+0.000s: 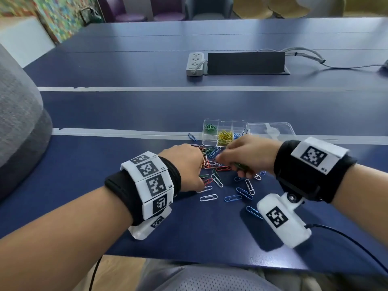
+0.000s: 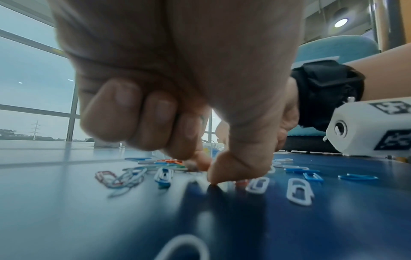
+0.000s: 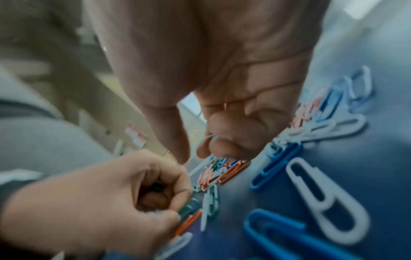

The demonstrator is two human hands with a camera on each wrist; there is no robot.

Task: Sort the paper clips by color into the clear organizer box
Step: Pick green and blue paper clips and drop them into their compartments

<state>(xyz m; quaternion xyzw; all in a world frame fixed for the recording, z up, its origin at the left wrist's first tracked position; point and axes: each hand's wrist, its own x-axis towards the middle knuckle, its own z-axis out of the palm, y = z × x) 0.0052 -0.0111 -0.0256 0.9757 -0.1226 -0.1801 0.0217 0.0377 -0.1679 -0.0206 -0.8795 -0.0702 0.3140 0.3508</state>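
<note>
Near the tabletop's (image 1: 105, 114) front edge, our left hand (image 1: 184, 164) curls its grip around green clips (image 3: 189, 207) over the loose paper clips (image 1: 231, 192). Our right hand (image 1: 247, 154) pinches green clips too, just before the clear organizer box (image 1: 223, 122).

1. The left hand (image 1: 184, 162) has a black wrist strap (image 1: 117, 185) ringed with white blocks (image 1: 151, 181) carrying black square markers (labels read L3, L4).
2. The right hand (image 1: 249, 154) has a black wrist strap (image 1: 298, 175) with one white marker tag (image 1: 315, 156).
3. A white camera housing (image 1: 281, 221) hangs below the right strap on a screwed bracket, with a black cable (image 1: 346, 238).
4. Forearms are bare.
</note>
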